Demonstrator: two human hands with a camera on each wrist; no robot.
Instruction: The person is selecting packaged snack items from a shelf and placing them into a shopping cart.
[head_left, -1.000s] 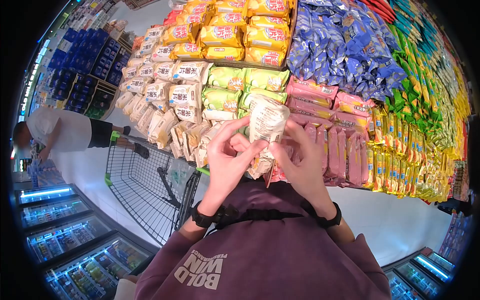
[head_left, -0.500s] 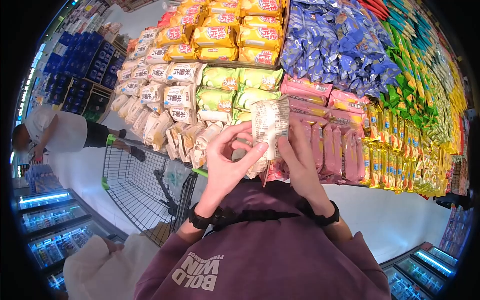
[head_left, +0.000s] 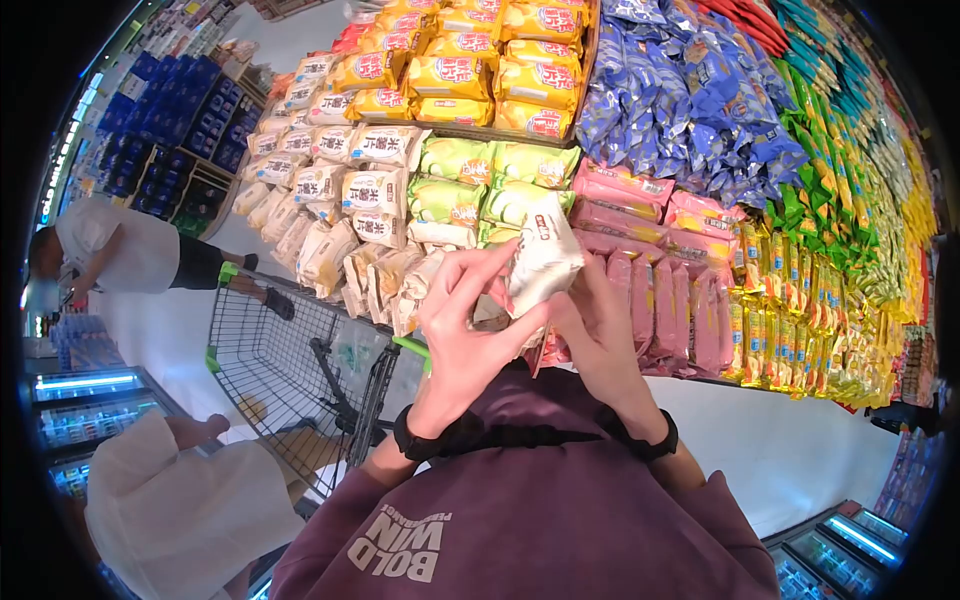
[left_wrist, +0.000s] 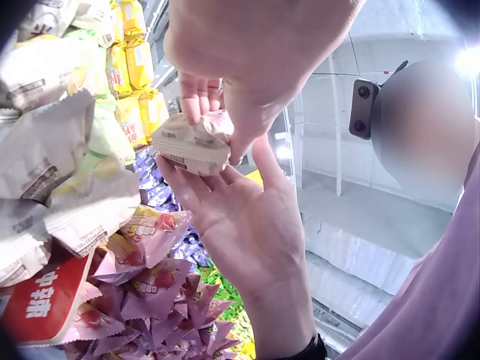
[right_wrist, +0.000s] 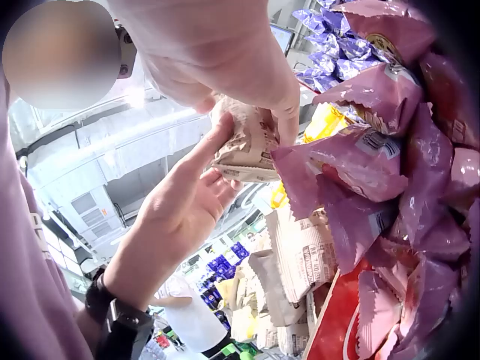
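A small cream-coloured snack packet (head_left: 545, 250) with printed text is held up between both hands, in front of the stacked snacks. My left hand (head_left: 465, 315) grips its left side, thumb toward the near end. On the other side my right hand (head_left: 600, 325) holds it with the fingers along the packet. In the left wrist view the packet (left_wrist: 196, 142) shows a crimped seam and lies against the right hand's fingertips (left_wrist: 174, 171). The right wrist view shows the left thumb (right_wrist: 214, 139) pressed on the packet (right_wrist: 251, 142).
Cream packets (head_left: 370, 190), green packets (head_left: 445, 200) and pink packets (head_left: 620, 185) are stacked just beyond the hands. Yellow packets (head_left: 440, 75) and blue packets (head_left: 690, 100) lie further back. A shopping cart (head_left: 280, 360) stands at left, with a person in white (head_left: 190, 500) beside it.
The packet has turned in the hands, from its printed back facing me to a tilted edge-on pose. A person in white has come further into view at lower left.
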